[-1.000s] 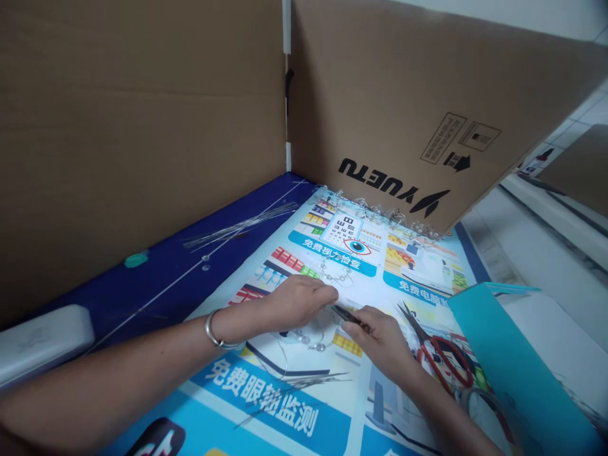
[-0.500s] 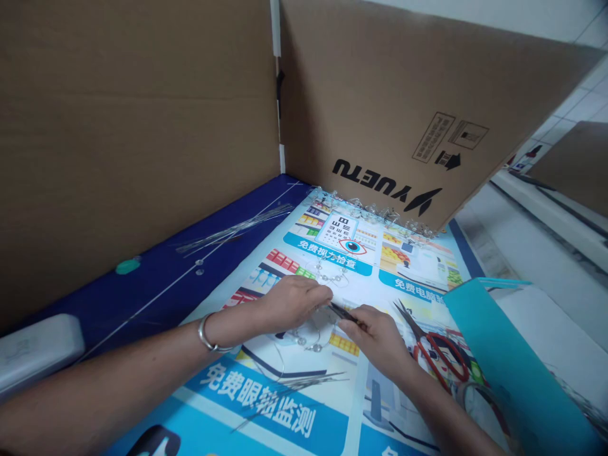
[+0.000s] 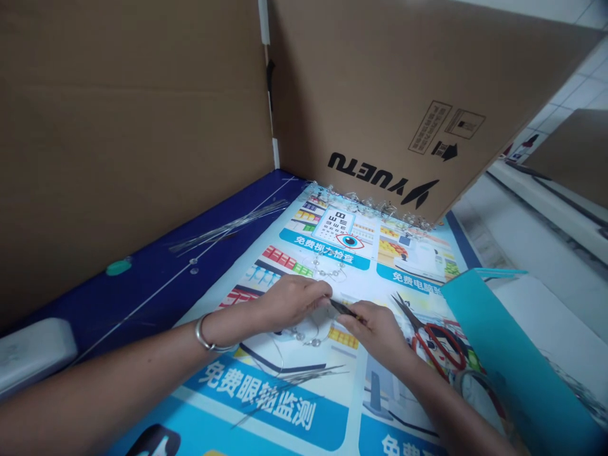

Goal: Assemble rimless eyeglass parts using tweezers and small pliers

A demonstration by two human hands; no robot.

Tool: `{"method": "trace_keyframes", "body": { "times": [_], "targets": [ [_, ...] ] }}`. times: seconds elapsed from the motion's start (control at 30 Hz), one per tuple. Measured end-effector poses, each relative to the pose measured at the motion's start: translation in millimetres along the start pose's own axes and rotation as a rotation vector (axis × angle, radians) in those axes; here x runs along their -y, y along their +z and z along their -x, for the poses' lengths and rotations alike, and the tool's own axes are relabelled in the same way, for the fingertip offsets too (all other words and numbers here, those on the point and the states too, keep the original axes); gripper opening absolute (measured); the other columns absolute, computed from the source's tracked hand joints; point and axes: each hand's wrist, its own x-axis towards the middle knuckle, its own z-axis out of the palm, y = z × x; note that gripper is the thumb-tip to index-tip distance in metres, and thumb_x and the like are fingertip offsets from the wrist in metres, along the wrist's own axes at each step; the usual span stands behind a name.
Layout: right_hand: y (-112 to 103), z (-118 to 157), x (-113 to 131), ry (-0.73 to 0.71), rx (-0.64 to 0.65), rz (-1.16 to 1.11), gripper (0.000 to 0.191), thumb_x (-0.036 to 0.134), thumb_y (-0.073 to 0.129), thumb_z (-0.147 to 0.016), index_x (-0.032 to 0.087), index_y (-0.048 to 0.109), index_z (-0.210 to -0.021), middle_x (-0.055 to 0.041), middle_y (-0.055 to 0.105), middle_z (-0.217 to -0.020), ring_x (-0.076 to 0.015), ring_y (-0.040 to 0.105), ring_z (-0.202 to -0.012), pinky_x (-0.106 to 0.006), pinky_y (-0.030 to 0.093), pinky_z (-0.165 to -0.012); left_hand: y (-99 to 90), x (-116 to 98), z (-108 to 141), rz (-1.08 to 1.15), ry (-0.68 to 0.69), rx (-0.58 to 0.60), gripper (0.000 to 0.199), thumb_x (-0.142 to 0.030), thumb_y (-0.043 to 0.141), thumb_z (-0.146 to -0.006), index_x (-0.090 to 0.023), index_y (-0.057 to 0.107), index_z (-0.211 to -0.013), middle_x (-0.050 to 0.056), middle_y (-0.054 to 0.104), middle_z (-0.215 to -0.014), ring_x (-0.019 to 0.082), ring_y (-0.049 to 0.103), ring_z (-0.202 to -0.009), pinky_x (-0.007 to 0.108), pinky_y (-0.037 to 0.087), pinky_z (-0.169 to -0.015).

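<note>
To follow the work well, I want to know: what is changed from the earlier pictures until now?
The view shifted slightly, so the whole scene sits further left and higher. The left hand and right hand barely moved; they stay close together above the beaded wire, and the right hand keeps the small black tool. Nothing was taken or let go. The scissors and the wire bundle stayed where they lay.
</note>
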Motion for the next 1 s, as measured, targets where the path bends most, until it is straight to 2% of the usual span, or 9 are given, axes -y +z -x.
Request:
{"method": "trace_keyframes", "body": {
  "times": [0.13, 0.37, 0.47, 0.73, 1.0],
  "targets": [
    [-5.2, -1.4, -8.1, 0.032, -0.052, 0.089, 0.036, 0.045, 0.038, -0.086, 0.02, 0.055, -0.068, 0.0005, 0.057, -0.068, -0.0111, 0.05, -0.063, -0.022, 0.029, -0.054, -5.5, 1.8, -2.9, 0.106, -0.072, 0.042, 0.024, -0.03, 0.032, -0.089, -0.018, 0.05, -0.099, 0.003, 0.059, -0.08, 0.014, 0.055, -0.074, 0.024, 0.04, -0.064],
    [-6.4, -2.0, -15.0, 0.033, -0.058, 0.197, 0.036, 0.047, 0.038, -0.086, 0.02, 0.055, -0.07, -0.0004, 0.057, -0.071, -0.0114, 0.051, -0.066, -0.023, 0.03, -0.057, -9.0, 8.3, -4.7, 0.159, 0.001, 0.098, 0.017, -0.026, 0.044, -0.081, -0.017, 0.055, -0.09, 0.004, 0.055, -0.084, 0.015, 0.05, -0.079, 0.024, 0.039, -0.068],
    [-3.2, -1.5, -16.3, 0.027, -0.072, 0.2, 0.036, 0.047, 0.038, -0.086, 0.02, 0.055, -0.07, -0.0007, 0.057, -0.07, -0.0117, 0.051, -0.067, -0.023, 0.03, -0.058, -8.9, 7.5, -4.7, 0.18, 0.001, 0.104, 0.016, -0.025, 0.047, -0.079, -0.018, 0.056, -0.09, 0.005, 0.053, -0.087, 0.016, 0.049, -0.081, 0.025, 0.039, -0.07],
    [11.5, -0.5, -23.4, 0.016, -0.214, 0.174, 0.037, 0.048, 0.037, -0.086, 0.019, 0.056, -0.073, -0.0024, 0.057, -0.07, -0.0132, 0.051, -0.071, -0.023, 0.032, -0.064, -3.0, 1.6, -5.0, 0.17, -0.002, 0.161, 0.017, -0.027, 0.05, -0.079, -0.018, 0.058, -0.091, 0.005, 0.052, -0.089, 0.016, 0.048, -0.083, 0.026, 0.039, -0.072],
    [19.8, 0.1, -23.8, -0.006, -0.311, 0.095, 0.033, 0.044, 0.04, -0.086, 0.017, 0.058, -0.08, -0.0035, 0.056, -0.071, -0.0138, 0.051, -0.073, -0.023, 0.034, -0.068, 0.9, 4.5, -5.0, 0.186, -0.028, 0.165, 0.013, -0.025, 0.049, -0.079, -0.017, 0.057, -0.086, 0.005, 0.052, -0.087, 0.016, 0.047, -0.082, 0.025, 0.038, -0.071]
  ]
}}
